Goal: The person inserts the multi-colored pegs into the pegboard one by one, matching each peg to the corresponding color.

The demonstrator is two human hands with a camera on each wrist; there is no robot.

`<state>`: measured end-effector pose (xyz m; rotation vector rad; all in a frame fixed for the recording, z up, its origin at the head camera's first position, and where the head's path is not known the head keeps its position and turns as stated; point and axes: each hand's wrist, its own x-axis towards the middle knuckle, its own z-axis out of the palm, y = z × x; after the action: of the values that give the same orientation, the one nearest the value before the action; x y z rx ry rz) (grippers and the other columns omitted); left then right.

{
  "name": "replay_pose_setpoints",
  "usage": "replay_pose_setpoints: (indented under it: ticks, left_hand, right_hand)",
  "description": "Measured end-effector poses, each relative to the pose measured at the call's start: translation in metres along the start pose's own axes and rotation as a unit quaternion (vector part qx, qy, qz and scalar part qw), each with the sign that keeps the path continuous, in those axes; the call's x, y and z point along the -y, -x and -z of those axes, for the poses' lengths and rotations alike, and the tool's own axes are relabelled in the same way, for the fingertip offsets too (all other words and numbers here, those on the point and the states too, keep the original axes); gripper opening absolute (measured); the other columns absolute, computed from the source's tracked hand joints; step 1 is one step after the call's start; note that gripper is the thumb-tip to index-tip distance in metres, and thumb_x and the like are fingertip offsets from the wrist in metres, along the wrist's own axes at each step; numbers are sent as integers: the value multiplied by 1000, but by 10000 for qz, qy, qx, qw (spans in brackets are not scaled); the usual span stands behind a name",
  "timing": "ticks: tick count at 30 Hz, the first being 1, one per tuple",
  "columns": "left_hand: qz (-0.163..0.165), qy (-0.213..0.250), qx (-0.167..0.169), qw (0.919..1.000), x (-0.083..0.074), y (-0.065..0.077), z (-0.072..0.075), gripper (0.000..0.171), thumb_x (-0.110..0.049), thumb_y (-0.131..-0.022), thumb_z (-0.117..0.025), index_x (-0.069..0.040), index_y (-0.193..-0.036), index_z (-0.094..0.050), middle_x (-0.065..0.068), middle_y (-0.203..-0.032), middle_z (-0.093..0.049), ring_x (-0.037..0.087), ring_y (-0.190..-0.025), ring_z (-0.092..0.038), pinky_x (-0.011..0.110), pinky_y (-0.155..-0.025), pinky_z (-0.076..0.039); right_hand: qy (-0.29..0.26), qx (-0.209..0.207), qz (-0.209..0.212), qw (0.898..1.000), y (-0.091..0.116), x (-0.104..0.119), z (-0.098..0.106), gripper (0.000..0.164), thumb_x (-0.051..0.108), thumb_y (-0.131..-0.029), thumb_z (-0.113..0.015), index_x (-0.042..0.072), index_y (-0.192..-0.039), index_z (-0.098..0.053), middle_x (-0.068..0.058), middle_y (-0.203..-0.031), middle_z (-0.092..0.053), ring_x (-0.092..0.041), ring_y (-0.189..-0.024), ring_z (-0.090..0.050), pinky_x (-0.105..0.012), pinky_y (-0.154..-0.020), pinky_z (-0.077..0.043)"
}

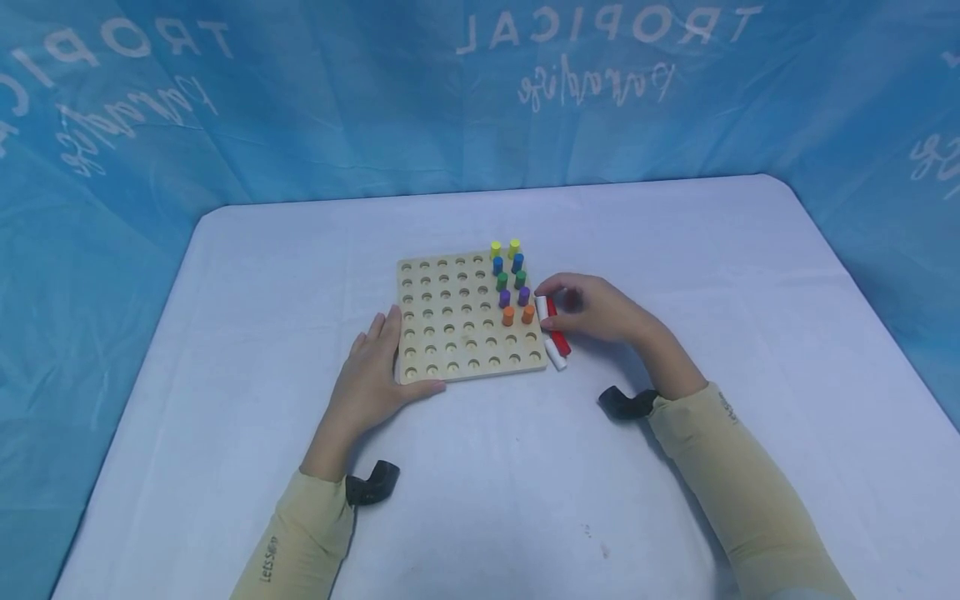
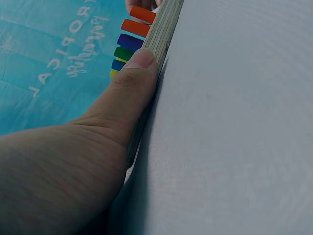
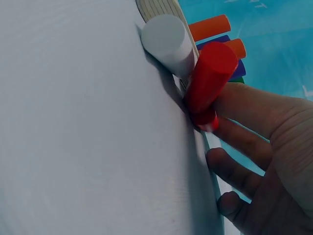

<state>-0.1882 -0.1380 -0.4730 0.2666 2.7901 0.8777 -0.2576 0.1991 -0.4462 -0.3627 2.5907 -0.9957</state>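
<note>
A square wooden pegboard (image 1: 461, 321) with rows of round holes lies on the table. Pegs fill its two right columns from the back: yellow (image 1: 514, 248), blue (image 1: 518, 262), green (image 1: 521, 280), purple (image 1: 524, 296) and orange (image 1: 528, 314). My left hand (image 1: 367, 379) rests at the board's front-left corner, fingers along the left edge and thumb straight along the front edge. Just off the right edge, my right hand (image 1: 600, 308) pinches a white peg (image 1: 542, 306) between thumb and index finger. Red pegs (image 3: 212, 73) and another white peg (image 3: 168, 41) lie beside it.
The white-covered table (image 1: 480, 500) holds the board near its middle. A blue cloth with printed lettering (image 1: 360, 108) hangs behind and at the sides. Black wrist-worn pieces (image 1: 372, 483) stick out at both sleeve cuffs.
</note>
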Motion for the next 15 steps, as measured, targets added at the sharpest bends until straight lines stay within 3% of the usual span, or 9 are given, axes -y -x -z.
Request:
replay_pose_setpoints:
  ticks: [7, 15]
  left_hand:
    - [-7, -44, -10, 10000, 0, 0, 0, 132, -65, -70, -80, -10, -160, -2, 12, -168, -11, 32, -156, -6, 49, -128, -4]
    - [-29, -31, -27, 10000, 1, -1, -1, 132, -66, -70, -79, -10, -160, -2, 12, -168, -11, 32, -156, -6, 49, -128, -4]
  right_hand:
    - [-101, -232, 142, 9996, -1, 0, -1, 44, 21, -82, -82, 23, -122, -65, 1, -111, -64, -20, -97, -55, -34, -80, -50]
    - [-206, -646, 135, 9976, -1, 0, 0, 38, 18, -88, -76, 23, -123, -63, -1, -104, -66, -20, -84, -61, -33, -68, -53]
